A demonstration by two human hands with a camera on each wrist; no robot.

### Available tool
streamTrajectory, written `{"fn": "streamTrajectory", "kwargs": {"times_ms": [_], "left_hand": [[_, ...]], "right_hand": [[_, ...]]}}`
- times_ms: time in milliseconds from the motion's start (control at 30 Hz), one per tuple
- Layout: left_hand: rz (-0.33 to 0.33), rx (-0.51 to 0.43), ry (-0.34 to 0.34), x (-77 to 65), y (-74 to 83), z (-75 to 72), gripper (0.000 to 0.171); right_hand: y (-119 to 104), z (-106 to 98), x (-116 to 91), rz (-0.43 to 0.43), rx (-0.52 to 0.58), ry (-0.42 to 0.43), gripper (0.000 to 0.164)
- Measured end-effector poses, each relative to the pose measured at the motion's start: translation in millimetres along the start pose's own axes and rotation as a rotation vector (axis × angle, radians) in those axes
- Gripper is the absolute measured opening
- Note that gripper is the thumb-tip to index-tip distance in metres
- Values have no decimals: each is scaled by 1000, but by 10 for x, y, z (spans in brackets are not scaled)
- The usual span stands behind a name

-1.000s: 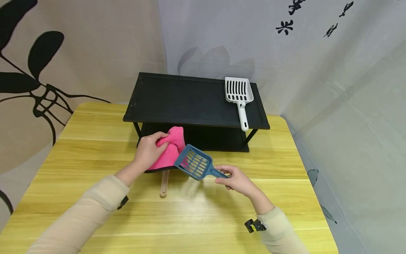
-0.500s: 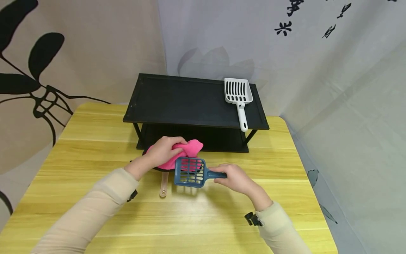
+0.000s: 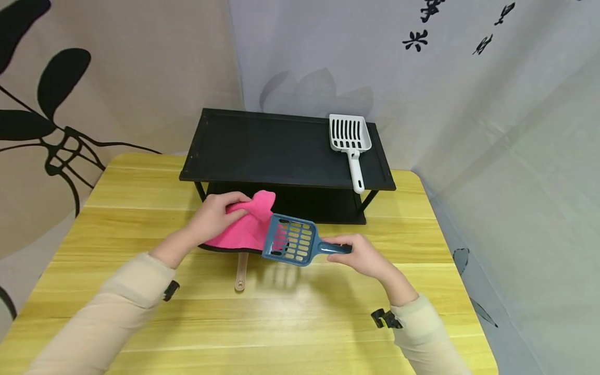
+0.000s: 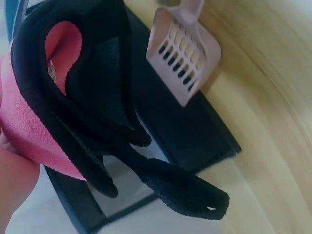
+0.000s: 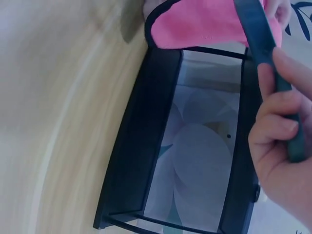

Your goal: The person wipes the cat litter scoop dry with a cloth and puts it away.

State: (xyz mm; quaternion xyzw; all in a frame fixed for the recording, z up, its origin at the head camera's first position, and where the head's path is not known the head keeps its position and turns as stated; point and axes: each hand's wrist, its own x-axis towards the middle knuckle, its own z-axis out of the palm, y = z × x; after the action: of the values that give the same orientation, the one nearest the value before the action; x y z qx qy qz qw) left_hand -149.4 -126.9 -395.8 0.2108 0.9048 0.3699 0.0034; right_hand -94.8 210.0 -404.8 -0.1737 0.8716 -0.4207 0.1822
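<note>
My left hand point(image 3: 211, 217) grips a pink cloth point(image 3: 241, 232) with black trim, bunching its upper part. A black strap point(image 4: 183, 190) hangs from it in the left wrist view. My right hand point(image 3: 365, 256) holds a blue litter scoop point(image 3: 316, 246) by its handle, slotted head pointing left. In the head view the scoop head overlaps the cloth's right side; I cannot tell how firmly they touch. Below the cloth, the handle of a beige-pink litter scoop point(image 3: 241, 273) shows; its slotted head point(image 4: 178, 61), hidden from above, appears in the left wrist view at the shelf's edge.
A black two-tier shelf point(image 3: 262, 151) stands at the back of the wooden table point(image 3: 290, 323). On its top right lies a white litter scoop point(image 3: 353, 154), handle extending over the front edge. Printed fabric point(image 3: 300, 52) hangs behind and beside the table.
The cloth and left hand swung right and down over the blue scoop, then back up and left. The blue scoop levelled, then tilted again, and now sits slightly farther right.
</note>
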Motion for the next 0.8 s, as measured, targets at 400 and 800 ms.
{"fn": "streamTrajectory", "kwargs": {"times_ms": [400,800], "left_hand": [[-72,-41,188,-249,-149,-366,22],[-169,-89,303,-503,-291,-638,29]], "right_hand": [[-134,-227,154,119,175,154,41],[-294,-279,421,210,371,276,46]]}}
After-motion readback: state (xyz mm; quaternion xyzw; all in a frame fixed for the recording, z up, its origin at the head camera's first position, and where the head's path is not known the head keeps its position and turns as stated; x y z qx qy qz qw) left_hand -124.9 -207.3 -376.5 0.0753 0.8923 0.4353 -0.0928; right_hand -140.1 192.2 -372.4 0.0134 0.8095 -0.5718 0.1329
